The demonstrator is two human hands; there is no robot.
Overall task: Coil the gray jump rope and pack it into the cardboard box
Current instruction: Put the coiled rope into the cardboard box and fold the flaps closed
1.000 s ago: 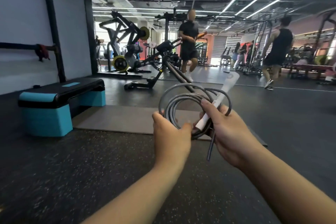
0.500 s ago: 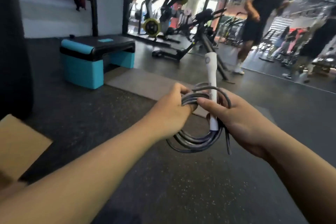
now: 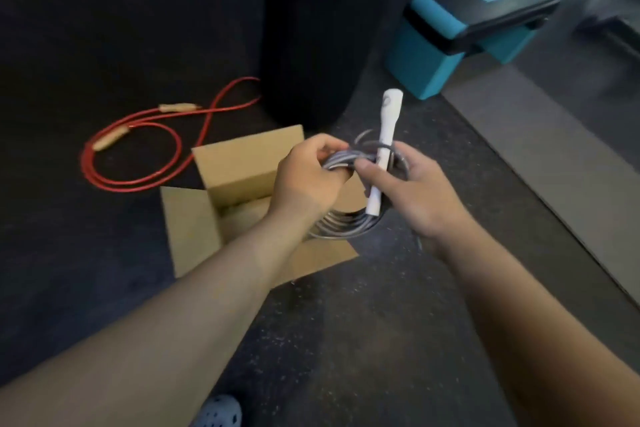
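The gray jump rope (image 3: 349, 224) is wound into a coil of several loops, held in the air by both hands. My left hand (image 3: 308, 180) grips the coil's top left. My right hand (image 3: 412, 194) holds the right side, thumb pressed on the white handle (image 3: 386, 130), which sticks up out of the coil. The open cardboard box (image 3: 242, 166) stands on the floor just below and left of the coil, flaps spread; my left forearm hides part of its opening.
A red jump rope (image 3: 145, 152) with wooden handles lies loose on the dark rubber floor left of the box. A big black cylinder (image 3: 311, 38) stands behind the box. A teal and black step platform (image 3: 460, 28) is at upper right. My shoe (image 3: 218, 412) shows at the bottom.
The view has swung down and left from the gym hall to the floor. Both hands, still on the coil, have moved over beside the box, which now shows fully.
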